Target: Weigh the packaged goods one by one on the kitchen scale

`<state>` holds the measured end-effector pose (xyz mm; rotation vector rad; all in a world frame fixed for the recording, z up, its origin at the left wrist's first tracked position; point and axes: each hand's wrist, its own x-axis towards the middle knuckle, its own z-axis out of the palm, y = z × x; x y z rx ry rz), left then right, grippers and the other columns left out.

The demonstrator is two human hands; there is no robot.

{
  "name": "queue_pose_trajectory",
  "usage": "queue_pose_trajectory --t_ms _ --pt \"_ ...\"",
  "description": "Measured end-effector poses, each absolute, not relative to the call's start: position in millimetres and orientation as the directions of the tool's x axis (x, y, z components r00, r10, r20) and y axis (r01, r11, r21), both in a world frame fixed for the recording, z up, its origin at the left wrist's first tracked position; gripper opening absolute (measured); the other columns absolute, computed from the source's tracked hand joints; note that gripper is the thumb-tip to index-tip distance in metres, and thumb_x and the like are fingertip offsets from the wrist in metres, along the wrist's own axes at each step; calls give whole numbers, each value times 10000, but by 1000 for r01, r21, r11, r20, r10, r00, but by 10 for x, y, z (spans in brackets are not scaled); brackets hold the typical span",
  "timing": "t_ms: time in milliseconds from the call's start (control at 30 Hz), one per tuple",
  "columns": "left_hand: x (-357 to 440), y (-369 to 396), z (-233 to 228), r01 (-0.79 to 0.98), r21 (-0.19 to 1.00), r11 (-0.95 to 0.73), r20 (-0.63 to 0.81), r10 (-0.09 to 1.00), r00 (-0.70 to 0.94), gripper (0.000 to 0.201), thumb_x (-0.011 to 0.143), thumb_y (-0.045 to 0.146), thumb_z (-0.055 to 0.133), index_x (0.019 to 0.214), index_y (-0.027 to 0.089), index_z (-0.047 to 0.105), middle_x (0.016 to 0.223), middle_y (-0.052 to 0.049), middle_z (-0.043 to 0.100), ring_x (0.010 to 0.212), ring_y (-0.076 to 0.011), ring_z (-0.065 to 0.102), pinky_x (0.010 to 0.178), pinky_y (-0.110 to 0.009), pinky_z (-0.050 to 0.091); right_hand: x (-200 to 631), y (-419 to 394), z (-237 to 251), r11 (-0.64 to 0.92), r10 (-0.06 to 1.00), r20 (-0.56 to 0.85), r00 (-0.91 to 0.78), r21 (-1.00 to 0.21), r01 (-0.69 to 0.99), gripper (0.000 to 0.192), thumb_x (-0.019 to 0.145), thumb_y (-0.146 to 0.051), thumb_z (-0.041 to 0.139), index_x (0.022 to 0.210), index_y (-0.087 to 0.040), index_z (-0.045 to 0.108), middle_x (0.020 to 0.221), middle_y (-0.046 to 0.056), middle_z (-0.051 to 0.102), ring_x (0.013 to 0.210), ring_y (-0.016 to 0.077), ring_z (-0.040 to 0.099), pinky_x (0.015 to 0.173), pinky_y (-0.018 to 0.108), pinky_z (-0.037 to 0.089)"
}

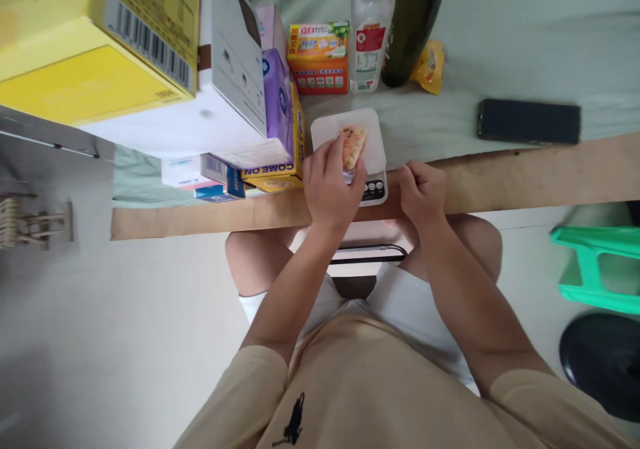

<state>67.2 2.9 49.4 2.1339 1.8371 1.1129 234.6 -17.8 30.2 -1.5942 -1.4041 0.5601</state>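
White plastic kitchen scale (373, 143) sat at the table's near edge (525, 175); left hand (331, 185) pinched an orange food piece (353, 145), right hand (421, 192) curled shut, boxes (273, 169) crowding left.

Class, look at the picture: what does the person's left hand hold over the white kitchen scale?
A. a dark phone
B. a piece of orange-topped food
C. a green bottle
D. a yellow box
B: the left hand holds a piece of orange-topped food on the white kitchen scale; the right hand rests curled at the table edge.

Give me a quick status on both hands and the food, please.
Left hand holds food piece over white scale. Right hand closed on table edge, empty. Boxes crowd scale's left.
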Motion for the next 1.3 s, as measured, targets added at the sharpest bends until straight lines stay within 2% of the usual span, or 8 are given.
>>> queue_pose_trajectory --t_ms 267,400,467,533,600,700,867,1300 --pt "772 325 461 821 559 -116 328 940 -91 445 892 468 668 1248 202 638 1275 -129 606 1290 -282 574 1166 -420 443 2333 -164 306 63 936 229 266 -855 515 513 908 -442 522 542 -197 258 515 -40 233 516 59 234 544 270 206" --pt "764 236 475 814 552 -179 396 916 -67 525 818 537 743 1203 198 633 1254 -141 602 1264 -301 565 1126 -445 451 2330 -162 308 48 935 225 275 -846 531 524 923 -466 513 543 -197 269 510 -40 235 515 61 236 539 268 206" --pt "684 98 483 789 531 -308 518 855 -14 440 824 517 736 1098 184 651 1137 -129 642 1134 -257 610 1024 -399 493 2330 -162 314 39 935 219 277 -844 534 540 925 -493 511 543 -196 272 508 -39 237 512 62 242 538 265 207" --pt "522 -72 475 714 493 -498 628 771 104 222 882 390 672 836 180 614 837 -57 629 847 -155 608 813 -289 493 2330 -164 319 28 934 212 286 -844 535 558 924 -517 507 541 -195 259 511 -37 225 515 64 239 538 263 204" --pt "298 -224 442 617 480 -624 657 721 219 351 895 214 602 597 178 419 557 25 427 563 -73 425 597 -233 366 2330 -168 319 23 939 202 278 -844 535 567 922 -532 503 541 -197 249 513 -35 217 516 66 238 536 265 200" --pt "-29 -338 360 586 536 -607 605 761 234 481 853 90 565 539 168 209 466 60 204 447 -39 194 481 -255 200 2325 -170 316 16 959 169 225 -831 556 537 910 -498 514 541 -197 265 503 -35 235 507 67 262 536 269 206" --pt "-197 -290 222 646 606 -464 541 836 92 466 879 98 501 552 174 177 464 60 179 432 -33 187 460 -242 170 2296 -156 323 -36 970 120 209 -785 618 461 873 -415 521 531 -192 307 490 -37 257 497 65 293 538 264 218" --pt "-96 -289 39 766 526 -369 476 874 94 473 863 250 523 479 171 260 446 20 302 481 -70 244 526 -287 179 2256 -151 334 -33 965 141 220 -770 637 436 850 -395 521 525 -186 320 466 -33 282 487 65 302 533 253 202"
